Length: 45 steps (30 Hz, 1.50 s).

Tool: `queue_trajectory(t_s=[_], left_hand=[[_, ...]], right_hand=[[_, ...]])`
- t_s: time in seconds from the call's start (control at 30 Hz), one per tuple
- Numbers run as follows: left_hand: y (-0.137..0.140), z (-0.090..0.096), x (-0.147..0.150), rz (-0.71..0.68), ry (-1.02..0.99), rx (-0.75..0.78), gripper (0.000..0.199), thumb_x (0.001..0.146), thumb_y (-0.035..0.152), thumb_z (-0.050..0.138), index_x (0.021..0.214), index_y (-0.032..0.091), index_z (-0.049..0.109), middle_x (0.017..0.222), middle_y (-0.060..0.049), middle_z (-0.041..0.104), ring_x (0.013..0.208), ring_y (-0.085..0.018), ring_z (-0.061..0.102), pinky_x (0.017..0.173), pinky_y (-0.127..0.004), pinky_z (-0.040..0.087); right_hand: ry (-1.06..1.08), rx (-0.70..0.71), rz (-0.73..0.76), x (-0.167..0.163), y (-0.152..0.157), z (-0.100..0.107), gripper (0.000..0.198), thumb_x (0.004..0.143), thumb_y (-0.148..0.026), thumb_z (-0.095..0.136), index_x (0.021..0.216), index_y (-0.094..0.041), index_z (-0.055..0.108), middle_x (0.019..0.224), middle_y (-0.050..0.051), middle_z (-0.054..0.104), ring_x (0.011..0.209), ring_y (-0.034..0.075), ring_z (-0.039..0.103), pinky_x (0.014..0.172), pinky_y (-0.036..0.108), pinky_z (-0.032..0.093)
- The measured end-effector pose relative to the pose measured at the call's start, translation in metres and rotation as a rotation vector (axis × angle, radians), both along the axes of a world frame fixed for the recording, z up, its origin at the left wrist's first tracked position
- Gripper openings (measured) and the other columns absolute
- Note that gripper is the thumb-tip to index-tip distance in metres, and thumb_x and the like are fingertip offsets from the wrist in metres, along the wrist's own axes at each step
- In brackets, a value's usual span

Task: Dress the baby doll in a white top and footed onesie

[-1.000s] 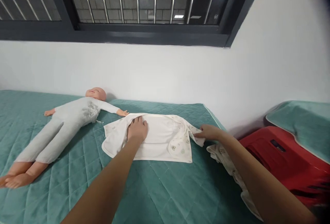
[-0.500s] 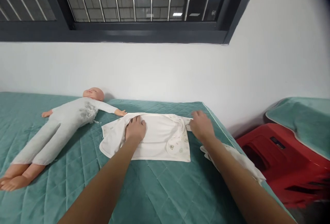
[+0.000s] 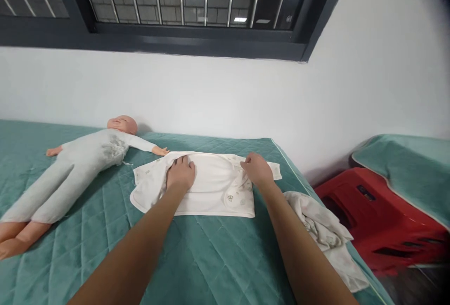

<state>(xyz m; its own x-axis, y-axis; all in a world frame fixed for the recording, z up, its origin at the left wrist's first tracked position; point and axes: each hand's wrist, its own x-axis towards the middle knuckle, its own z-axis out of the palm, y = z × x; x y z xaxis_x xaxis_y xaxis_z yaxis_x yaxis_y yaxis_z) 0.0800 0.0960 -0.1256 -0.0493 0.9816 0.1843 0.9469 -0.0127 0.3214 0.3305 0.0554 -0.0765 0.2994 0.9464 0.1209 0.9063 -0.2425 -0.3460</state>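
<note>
A white baby shirt (image 3: 211, 178) with small prints lies spread on the green quilted cover, its front open. My left hand (image 3: 181, 173) rests on the shirt's left front panel, fingers stretched forward and lying on the cloth. At the right shoulder, my right hand (image 3: 258, 169) pinches the edge of the right front panel between thumb and fingers. The shirt's right sleeve (image 3: 276, 170) sticks out beyond that hand. A baby doll (image 3: 86, 159) in a pale bodysuit lies on its back to the left, one hand close to the shirt's left upper corner.
A crumpled white printed cloth (image 3: 323, 230) lies by the right edge of the green quilted cover (image 3: 218, 263). Beyond that edge stands a red plastic stool (image 3: 379, 220) with a green cloth (image 3: 411, 174) over it. A white wall and a barred window are behind.
My right hand has moved left from the sleeve to the shirt's right front edge. The sleeve now lies extended to the right. My left hand has stayed on the shirt.
</note>
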Motion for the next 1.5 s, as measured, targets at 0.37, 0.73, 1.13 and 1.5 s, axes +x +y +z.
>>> queue_trajectory(t_s=[0.37, 0.73, 1.13, 1.5], left_hand=[[-0.011, -0.004, 0.012, -0.12, 0.098, 0.089, 0.045, 0.097, 0.029, 0.029, 0.131, 0.014, 0.054, 0.147, -0.015, 0.047, 0.138, -0.028, 0.04, 0.113, -0.048, 0.031], [-0.091, 0.014, 0.085, -0.615, -0.442, 0.012, 0.032, 0.087, 0.052, 0.055, 0.086, 0.022, 0.065, 0.109, -0.004, 0.07, 0.11, -0.021, 0.059, 0.111, -0.041, 0.033], [-0.116, 0.031, 0.085, -0.816, -0.917, -0.096, 0.025, 0.086, 0.032, 0.058, 0.109, 0.023, 0.063, 0.099, -0.001, 0.069, 0.084, -0.013, 0.061, 0.08, -0.025, 0.049], [-0.12, 0.035, 0.072, -1.058, -0.703, -0.145, 0.032, 0.093, 0.024, 0.045, 0.118, 0.025, 0.065, 0.121, -0.001, 0.069, 0.113, -0.018, 0.062, 0.103, -0.032, 0.045]], right_hand=[[0.014, 0.167, 0.106, 0.0, 0.008, -0.013, 0.026, 0.089, -0.038, 0.048, 0.093, -0.02, 0.066, 0.102, 0.008, 0.064, 0.093, 0.019, 0.057, 0.08, 0.028, 0.039], [0.417, 0.238, 0.037, 0.011, 0.007, -0.016, 0.039, 0.086, -0.048, 0.046, 0.081, -0.018, 0.069, 0.078, 0.004, 0.069, 0.077, 0.02, 0.059, 0.07, 0.028, 0.042], [0.596, 0.198, 0.001, 0.025, 0.024, -0.035, 0.038, 0.081, -0.048, 0.048, 0.09, -0.016, 0.066, 0.081, 0.006, 0.071, 0.07, 0.018, 0.062, 0.062, 0.026, 0.046], [0.464, 0.133, 0.104, 0.022, 0.01, -0.02, 0.031, 0.08, -0.028, 0.057, 0.107, -0.016, 0.064, 0.117, 0.012, 0.066, 0.103, 0.022, 0.063, 0.092, 0.034, 0.046]])
